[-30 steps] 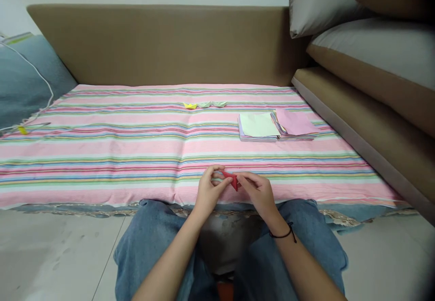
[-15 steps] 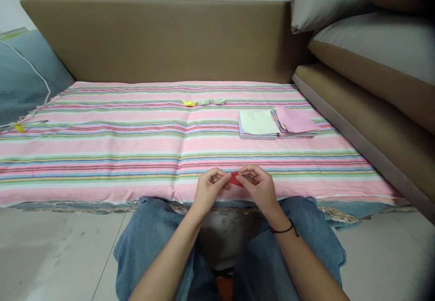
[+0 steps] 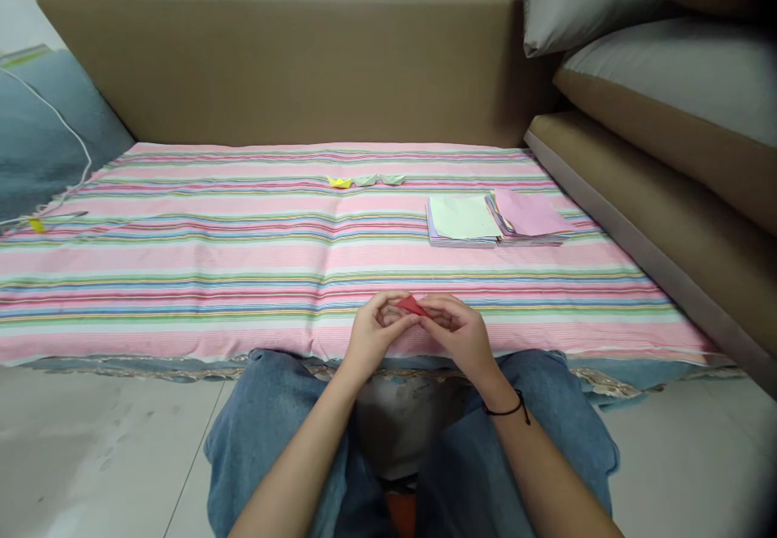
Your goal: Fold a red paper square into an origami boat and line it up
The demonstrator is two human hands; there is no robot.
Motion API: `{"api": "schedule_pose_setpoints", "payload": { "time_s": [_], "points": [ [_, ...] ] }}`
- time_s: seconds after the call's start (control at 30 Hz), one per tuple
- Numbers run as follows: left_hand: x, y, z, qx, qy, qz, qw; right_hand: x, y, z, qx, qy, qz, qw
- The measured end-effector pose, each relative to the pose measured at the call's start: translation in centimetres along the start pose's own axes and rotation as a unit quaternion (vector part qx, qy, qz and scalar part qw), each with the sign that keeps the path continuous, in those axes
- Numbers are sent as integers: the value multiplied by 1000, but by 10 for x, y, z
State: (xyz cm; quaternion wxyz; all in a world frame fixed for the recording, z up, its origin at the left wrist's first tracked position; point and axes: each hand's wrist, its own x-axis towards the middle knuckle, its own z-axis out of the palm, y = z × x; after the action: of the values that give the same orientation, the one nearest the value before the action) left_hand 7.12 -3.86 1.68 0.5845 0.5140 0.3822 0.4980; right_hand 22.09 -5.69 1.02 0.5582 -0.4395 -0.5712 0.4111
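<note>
A small folded piece of red paper [image 3: 412,305] is held between my two hands, just above the near edge of the striped cloth. My left hand [image 3: 377,329] grips it from the left, thumb and fingers closed on it. From the other side my right hand [image 3: 456,329] pinches it, with a dark cord on that wrist. The thumbs nearly meet at the paper's lower side. The fingers partly hide the paper, which looks like a triangle from here.
Three folded paper boats, a yellow one [image 3: 339,183] and two pale green ones, stand in a row farther back. Two stacks of paper lie right of centre, topped with pale green [image 3: 462,218] and pink [image 3: 532,213] sheets. Cushions [image 3: 661,93] pile at the right; a white cable [image 3: 78,143] runs at left.
The red paper has been turned between my fingers, from a small diamond-like shape to a triangular one. My thumbs have come closer together below it.
</note>
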Motion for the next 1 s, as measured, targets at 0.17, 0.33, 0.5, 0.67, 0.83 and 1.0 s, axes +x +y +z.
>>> {"api": "schedule_pose_setpoints", "payload": {
  "time_s": [0.17, 0.33, 0.5, 0.67, 0.83, 1.0],
  "points": [
    [0, -1, -3, 85, 1, 49, 995, 0, -4, 0, -18, -61, -1, 998],
    [-1, -4, -5, 109, 17, 36, 993, 0, -9, 0, -18, -94, 0, 995],
    [-2, -7, -3, 112, 22, 43, 993, 1, -6, 0, -51, -55, -7, 997],
    [-2, -5, -2, 134, 22, 61, 989, 1, -3, -1, -56, -55, -10, 997],
    [-3, -1, -2, 192, 15, 81, 978, 0, -5, 0, -75, -49, -26, 996],
    [-5, -1, 1, 264, 9, 119, 957, -2, -6, 4, -137, -20, -55, 989]
  ]
}}
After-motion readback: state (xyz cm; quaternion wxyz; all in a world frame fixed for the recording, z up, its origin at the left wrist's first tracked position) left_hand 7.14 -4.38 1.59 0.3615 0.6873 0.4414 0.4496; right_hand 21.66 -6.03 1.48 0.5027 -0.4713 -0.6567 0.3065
